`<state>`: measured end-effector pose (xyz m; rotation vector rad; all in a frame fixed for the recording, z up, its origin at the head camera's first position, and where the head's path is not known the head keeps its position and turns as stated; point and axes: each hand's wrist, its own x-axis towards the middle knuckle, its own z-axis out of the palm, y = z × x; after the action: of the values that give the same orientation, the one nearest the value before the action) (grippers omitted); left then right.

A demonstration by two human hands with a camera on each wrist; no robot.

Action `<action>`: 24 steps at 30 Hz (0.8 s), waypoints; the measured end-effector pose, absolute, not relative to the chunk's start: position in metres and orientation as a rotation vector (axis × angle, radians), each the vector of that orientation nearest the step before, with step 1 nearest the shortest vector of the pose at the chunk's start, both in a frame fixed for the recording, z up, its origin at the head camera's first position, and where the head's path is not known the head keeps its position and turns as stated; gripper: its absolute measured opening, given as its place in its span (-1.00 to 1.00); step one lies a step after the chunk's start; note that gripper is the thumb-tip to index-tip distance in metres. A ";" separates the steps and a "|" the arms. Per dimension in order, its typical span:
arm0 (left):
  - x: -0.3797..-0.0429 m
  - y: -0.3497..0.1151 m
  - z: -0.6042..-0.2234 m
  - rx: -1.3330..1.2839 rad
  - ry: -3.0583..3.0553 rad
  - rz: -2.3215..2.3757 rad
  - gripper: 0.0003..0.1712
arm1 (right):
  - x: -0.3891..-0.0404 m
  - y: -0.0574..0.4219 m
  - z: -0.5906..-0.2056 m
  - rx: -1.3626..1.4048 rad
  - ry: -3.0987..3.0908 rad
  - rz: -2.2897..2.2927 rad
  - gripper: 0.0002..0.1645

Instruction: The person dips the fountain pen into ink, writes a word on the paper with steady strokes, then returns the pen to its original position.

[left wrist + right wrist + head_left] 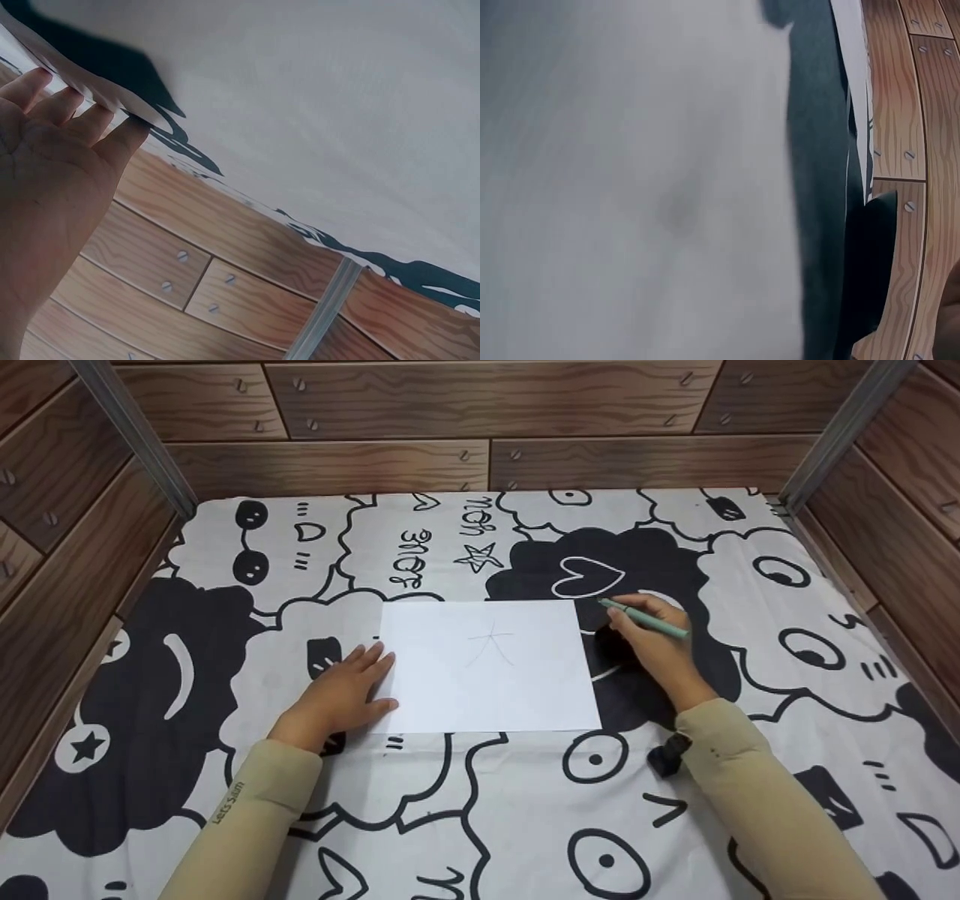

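Note:
A white sheet of paper (435,697) lies flat on the patterned cloth. Thin pen strokes (491,636) mark its upper middle: one crossbar, with lines running up and splaying down from it. My left hand (337,690) rests at the paper's left edge, fingers spread and fingertips on the margin. In the left wrist view, that hand's fingers (94,124) are extended against the surface. Just beyond the paper's right edge, my right hand (656,649) pinches a light green pen (654,622), its tip pointing left near the top right corner. Only a sliver of that hand shows in the right wrist view.
A black-and-white cartoon cloth (525,795) covers the table. Wood-plank-patterned walls (480,397) enclose the back and sides, with grey metal posts (135,435) at the rear corners. A small black device (666,756) sits at my right wrist.

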<state>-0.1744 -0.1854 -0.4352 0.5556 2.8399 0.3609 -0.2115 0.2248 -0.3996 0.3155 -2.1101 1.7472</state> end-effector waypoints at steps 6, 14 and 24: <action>-0.174 -0.185 -0.434 0.544 2.836 0.364 -0.17 | -0.211 0.237 -0.400 0.271 -2.126 1.705 -0.79; -0.174 -0.184 -0.433 0.547 2.847 0.364 -0.17 | -0.213 0.250 -0.400 0.274 -2.105 1.686 -0.77; -0.174 -0.185 -0.436 0.551 2.859 0.353 -0.18 | -0.212 0.262 -0.401 0.236 -2.098 1.740 -0.75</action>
<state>-0.1737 -0.1849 -0.4360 0.5507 2.8595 0.3530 -0.2124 0.2620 -0.4012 0.2358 -2.0984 1.7396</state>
